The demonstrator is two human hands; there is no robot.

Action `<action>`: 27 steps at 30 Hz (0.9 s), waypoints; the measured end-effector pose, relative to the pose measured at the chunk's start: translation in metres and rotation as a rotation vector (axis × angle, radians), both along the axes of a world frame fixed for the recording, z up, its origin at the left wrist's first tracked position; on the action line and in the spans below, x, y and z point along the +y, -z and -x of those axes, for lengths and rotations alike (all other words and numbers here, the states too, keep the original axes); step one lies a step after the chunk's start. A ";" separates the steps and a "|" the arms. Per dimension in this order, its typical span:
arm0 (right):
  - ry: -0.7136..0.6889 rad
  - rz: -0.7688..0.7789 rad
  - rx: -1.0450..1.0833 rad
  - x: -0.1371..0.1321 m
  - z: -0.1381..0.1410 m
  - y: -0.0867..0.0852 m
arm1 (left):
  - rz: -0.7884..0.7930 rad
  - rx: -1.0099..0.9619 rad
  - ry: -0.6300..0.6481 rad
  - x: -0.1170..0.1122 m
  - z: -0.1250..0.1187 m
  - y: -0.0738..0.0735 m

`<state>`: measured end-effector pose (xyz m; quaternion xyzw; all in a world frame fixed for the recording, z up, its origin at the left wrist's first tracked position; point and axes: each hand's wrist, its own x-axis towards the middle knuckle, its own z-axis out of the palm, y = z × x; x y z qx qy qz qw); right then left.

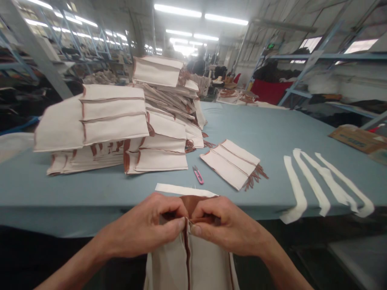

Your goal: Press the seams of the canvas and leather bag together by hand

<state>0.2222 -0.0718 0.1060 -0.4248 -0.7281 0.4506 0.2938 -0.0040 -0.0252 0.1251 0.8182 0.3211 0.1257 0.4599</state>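
A cream fabric piece with brown-edged seams [205, 262] hangs at the table's front edge, its brown inner side showing at the top. My left hand [148, 223] pinches its upper edge just left of the central seam. Close beside it, my right hand [225, 225] pinches the same edge on the right, thumb and fingers pressed together. The fingertips nearly meet over the brown-edged seam. Behind the hands lies a white strip [178, 188]. Pink thread snips [198, 176] rest on the table beyond it.
Stacked cream fabric pieces [115, 129] fill the left of the blue-grey table [272, 129]. A single cream panel with brown fringe [231, 163] lies right of the snips. Several white strips [314, 177] overhang the front edge at right, near a cardboard box [356, 139].
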 end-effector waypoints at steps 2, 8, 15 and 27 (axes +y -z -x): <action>0.001 -0.065 -0.041 0.001 -0.001 0.002 | -0.041 0.071 0.063 0.003 0.003 0.000; 0.037 -0.278 -0.158 0.000 0.000 0.005 | -0.153 0.090 0.137 0.007 0.005 0.005; 0.093 -0.515 -0.166 -0.006 0.004 0.005 | -0.188 0.062 0.100 0.002 0.004 0.011; 0.173 -0.577 -0.174 -0.002 0.022 0.016 | -0.337 0.064 -0.008 -0.001 -0.006 0.020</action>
